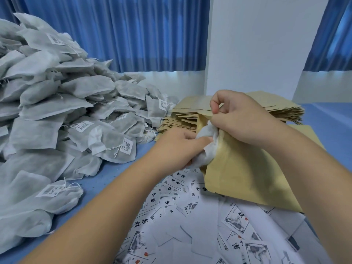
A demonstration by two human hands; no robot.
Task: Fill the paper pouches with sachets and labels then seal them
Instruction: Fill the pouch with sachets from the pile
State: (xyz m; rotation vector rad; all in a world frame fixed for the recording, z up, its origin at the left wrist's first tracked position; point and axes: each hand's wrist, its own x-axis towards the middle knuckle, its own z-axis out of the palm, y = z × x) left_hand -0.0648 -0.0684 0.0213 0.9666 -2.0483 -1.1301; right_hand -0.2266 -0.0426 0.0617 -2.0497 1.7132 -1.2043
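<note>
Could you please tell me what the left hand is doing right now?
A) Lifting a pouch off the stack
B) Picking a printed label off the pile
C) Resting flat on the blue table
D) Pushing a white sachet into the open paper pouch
D: the left hand grips the white sachet, which sits partly inside the mouth of the paper pouch, while the right hand pinches the pouch's top edge.

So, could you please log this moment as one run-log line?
step: filling pouch | left hand: grips sachet, partly in pouch | right hand: pinches pouch mouth | seal: not done
</note>
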